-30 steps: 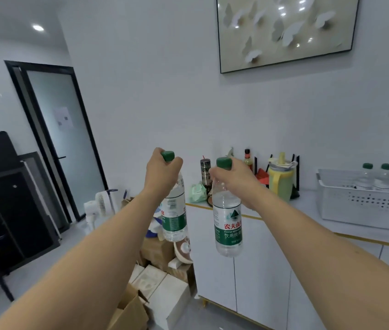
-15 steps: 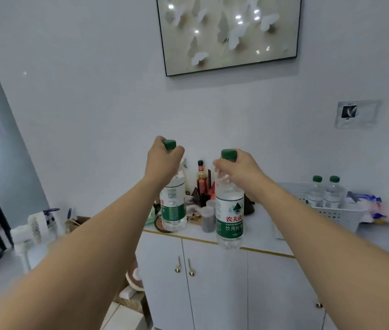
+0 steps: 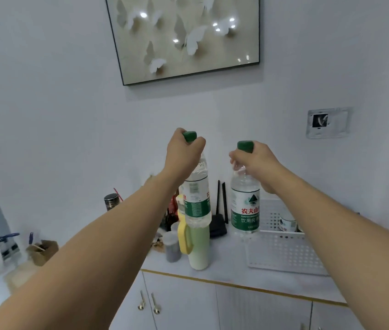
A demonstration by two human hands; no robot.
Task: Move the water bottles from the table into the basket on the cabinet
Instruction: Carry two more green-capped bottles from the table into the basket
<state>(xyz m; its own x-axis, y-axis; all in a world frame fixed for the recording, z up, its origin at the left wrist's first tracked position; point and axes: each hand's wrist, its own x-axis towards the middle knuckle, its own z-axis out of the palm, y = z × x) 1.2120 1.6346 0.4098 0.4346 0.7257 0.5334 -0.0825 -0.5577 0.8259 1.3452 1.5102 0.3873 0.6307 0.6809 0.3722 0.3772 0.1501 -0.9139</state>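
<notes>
two clear water bottles (image 3: pixel 245 206), green caps

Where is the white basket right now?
The white basket sits on the cabinet top, at the right of the head view, under the right hand and its bottle.

Air above the white basket (image 3: pixel 284 256) at four o'clock lies open. At six o'clock, a yellow-green jug (image 3: pixel 197 246) and a small jar (image 3: pixel 172 246) crowd the cabinet top (image 3: pixel 227 267).
</notes>
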